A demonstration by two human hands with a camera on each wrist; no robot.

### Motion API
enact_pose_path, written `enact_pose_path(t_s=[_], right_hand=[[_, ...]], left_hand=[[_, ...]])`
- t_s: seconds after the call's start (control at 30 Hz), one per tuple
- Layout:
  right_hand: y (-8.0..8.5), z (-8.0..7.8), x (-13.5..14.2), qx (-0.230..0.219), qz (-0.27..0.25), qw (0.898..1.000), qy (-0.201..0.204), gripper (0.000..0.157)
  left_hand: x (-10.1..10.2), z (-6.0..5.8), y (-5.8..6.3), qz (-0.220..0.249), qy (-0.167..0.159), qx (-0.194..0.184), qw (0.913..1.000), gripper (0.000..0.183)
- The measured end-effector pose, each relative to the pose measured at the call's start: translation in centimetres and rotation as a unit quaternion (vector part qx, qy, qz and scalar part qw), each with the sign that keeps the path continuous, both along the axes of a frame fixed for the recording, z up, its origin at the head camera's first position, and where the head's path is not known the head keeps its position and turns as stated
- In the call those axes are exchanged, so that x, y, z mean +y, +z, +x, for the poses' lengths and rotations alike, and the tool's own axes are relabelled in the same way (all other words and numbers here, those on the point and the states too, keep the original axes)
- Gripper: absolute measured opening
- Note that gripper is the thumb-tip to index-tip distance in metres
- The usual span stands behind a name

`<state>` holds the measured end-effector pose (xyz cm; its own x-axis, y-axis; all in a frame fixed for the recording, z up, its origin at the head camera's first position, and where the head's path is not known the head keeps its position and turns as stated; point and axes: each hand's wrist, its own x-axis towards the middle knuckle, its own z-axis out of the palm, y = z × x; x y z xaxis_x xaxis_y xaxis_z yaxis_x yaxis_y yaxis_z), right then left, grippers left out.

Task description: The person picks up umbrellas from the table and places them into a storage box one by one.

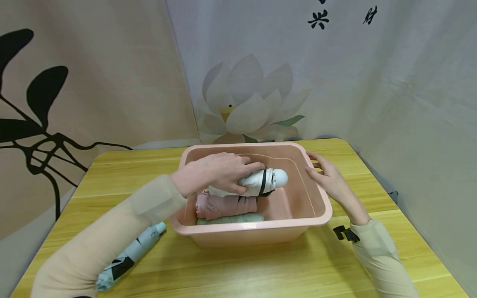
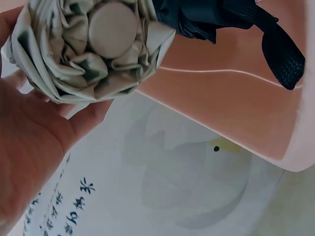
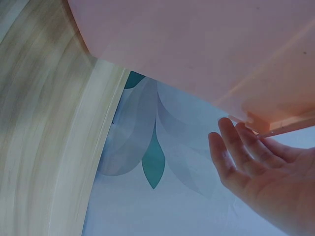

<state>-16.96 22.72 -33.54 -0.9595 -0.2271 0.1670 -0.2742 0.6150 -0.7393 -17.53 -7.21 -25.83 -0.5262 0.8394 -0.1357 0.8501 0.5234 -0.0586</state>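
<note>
My left hand (image 1: 223, 167) holds a white folded umbrella (image 1: 257, 182) inside the pink plastic basin (image 1: 257, 236), fingers over its top and thumb along its near side. The umbrella has a black band and a rounded pale handle pointing right. In the left wrist view the end of the umbrella (image 2: 49, 64) shows gathered fabric around a round cap, beside a dark strap (image 2: 283, 56). My right hand (image 1: 331, 182) touches the basin's right rim, thumb and index finger at its edge. Its other fingers (image 3: 231, 142) extend loosely beneath the rim in the right wrist view.
Below the white umbrella, a pink folded umbrella (image 1: 225, 206) and a green roll (image 1: 231, 219) lie in the basin's left part. A light-blue folded umbrella (image 1: 130, 256) lies on the wooden table (image 1: 238, 273) under my left forearm. A printed curtain (image 1: 253, 37) hangs behind.
</note>
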Motion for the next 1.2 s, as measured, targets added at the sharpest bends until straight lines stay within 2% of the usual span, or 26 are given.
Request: enact_pose_path(t_s=[0.27,0.63,0.97,1.2], right_hand=[[-0.2,-0.2,0.0,0.006,0.006,1.000,-0.001,0.051],[0.0,0.0,-0.1,0.012,0.003,1.000,0.001,0.051],[-0.1,-0.1,-0.1,0.016,0.004,1.000,0.002,0.050],[0.0,-0.1,-0.2,0.017,0.003,1.000,0.003,0.051]], left_hand=[[0.2,0.1,-0.5,-0.058,-0.005,0.001,0.9983,0.057],[-0.1,0.0,-1.3,-0.069,0.007,-0.007,0.9975,0.059],[-0.7,-0.2,-2.3,-0.086,-0.005,0.004,0.9963,0.060],[-1.3,0.1,-2.8,-0.076,0.009,-0.032,0.9965,0.062]])
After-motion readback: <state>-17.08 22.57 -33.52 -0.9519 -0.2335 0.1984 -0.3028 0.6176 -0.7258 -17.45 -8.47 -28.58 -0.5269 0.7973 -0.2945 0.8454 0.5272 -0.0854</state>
